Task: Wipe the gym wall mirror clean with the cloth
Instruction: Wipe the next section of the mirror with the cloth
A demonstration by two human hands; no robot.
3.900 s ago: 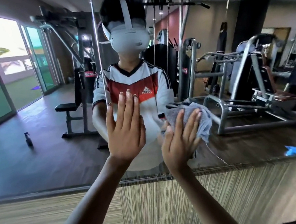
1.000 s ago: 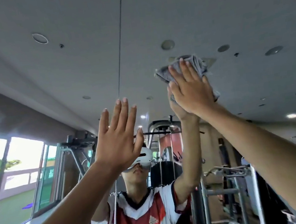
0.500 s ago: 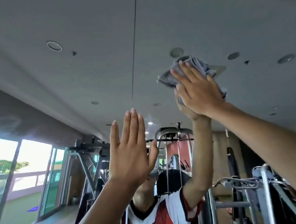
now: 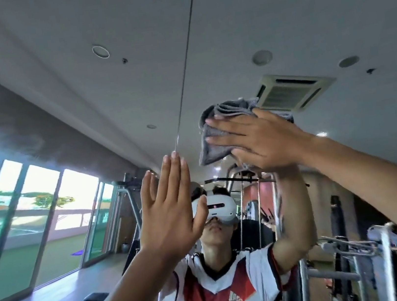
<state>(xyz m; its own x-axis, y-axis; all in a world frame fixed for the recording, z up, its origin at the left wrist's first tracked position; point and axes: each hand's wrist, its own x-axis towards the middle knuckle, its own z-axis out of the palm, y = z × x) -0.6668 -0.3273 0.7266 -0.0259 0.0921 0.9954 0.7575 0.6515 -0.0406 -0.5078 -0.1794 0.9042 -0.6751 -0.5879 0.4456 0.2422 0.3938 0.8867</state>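
The wall mirror (image 4: 261, 7) fills the view and reflects the gym ceiling, the machines and a person in a red and white shirt. A thin vertical seam (image 4: 187, 49) splits it into two panels. High on the right panel, my right hand (image 4: 257, 139) presses a crumpled grey cloth (image 4: 218, 132) flat against the glass, fingers straight and pointing left. My left hand (image 4: 170, 211) lies lower, flat on the glass near the seam, fingers straight and pointing up. It holds nothing.
The mirror reflects a ceiling air vent (image 4: 291, 90) beside the cloth, glass doors (image 4: 23, 228) at the left and weight machines (image 4: 349, 256) at the lower right. My right forearm (image 4: 382, 179) crosses the right side of the view.
My right hand has turned so its fingers point left, and has slid the cloth leftwards on the glass. The left hand stays flat on the mirror. The view has tilted down a little.
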